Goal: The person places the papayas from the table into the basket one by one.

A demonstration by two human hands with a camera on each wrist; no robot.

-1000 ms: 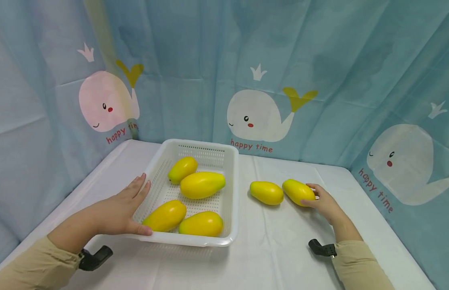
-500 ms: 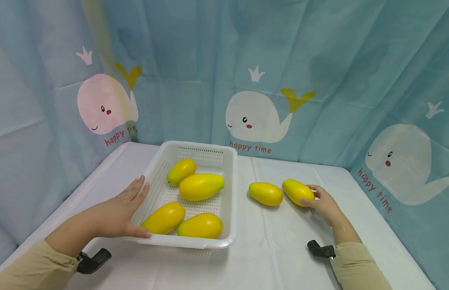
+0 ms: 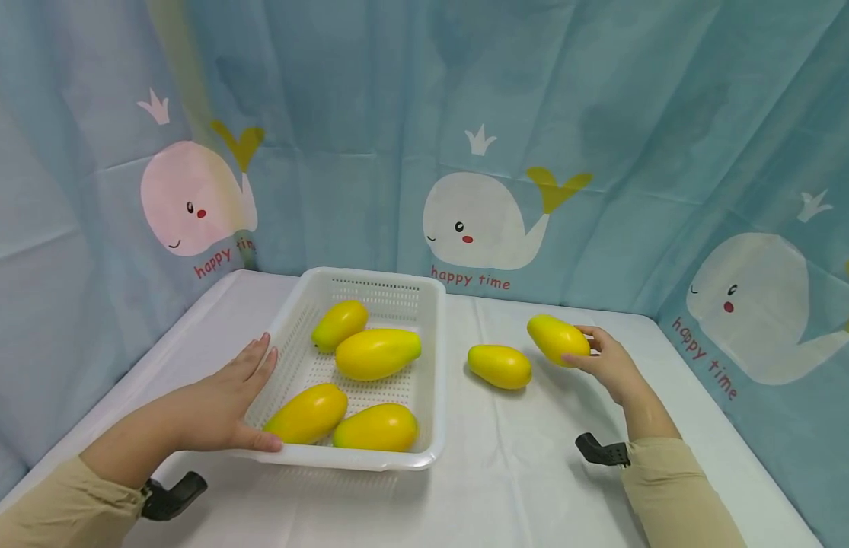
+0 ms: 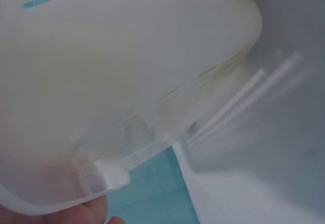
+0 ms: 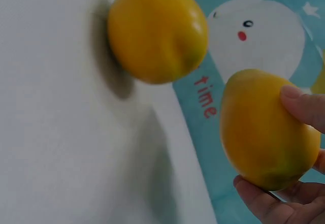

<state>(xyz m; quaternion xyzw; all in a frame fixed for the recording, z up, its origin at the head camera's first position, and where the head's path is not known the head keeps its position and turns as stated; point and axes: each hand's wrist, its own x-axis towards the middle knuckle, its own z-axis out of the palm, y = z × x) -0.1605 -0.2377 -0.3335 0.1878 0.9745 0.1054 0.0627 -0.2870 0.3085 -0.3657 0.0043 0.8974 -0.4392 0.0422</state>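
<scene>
My right hand holds a yellow papaya with a greenish end, raised a little off the white table. In the right wrist view, thumb and fingers grip the sides of this papaya. Another papaya lies on the table just left of it. My left hand rests at the near left corner of a white perforated plastic basket, fingers straight along its left side and thumb on the front rim. Inside the basket lie several papayas. The left wrist view mostly shows the basket's outer wall.
A white cloth covers the table. Blue curtains printed with whales enclose the back and sides, close behind the basket. A black camera mount sits on the left wrist, and another black mount on the right.
My right hand has lifted the right papaya off the table, up and slightly away. My left hand stays on the basket. The whole head view has shifted slightly.
</scene>
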